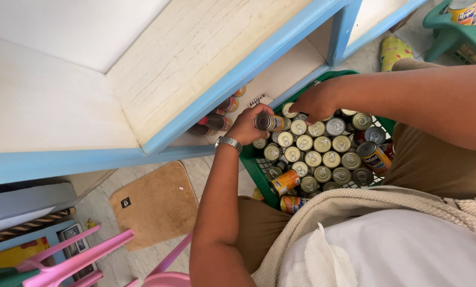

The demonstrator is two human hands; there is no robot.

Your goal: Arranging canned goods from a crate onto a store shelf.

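My left hand (pixel 246 126), with a metal watch on its wrist, is closed around a small tin can (pixel 267 122) held on its side just above the near corner of a green plastic crate (pixel 255 169). The crate is packed with several upright cans (pixel 315 151) showing silver and gold pull-tab lids. My right hand (pixel 315 101) reaches down into the far side of the crate with its fingers on a can (pixel 289 110) there; whether it grips it is unclear. A few cans (pixel 219 121) lie on the low white shelf beside my left hand.
A white shelf unit with blue edging (pixel 232 79) stands in front of me. A brown mat (pixel 155 204) lies on the tiled floor. Pink chair legs (pixel 73 258) are at lower left. A green stool (pixel 453 32) holds more cans at top right.
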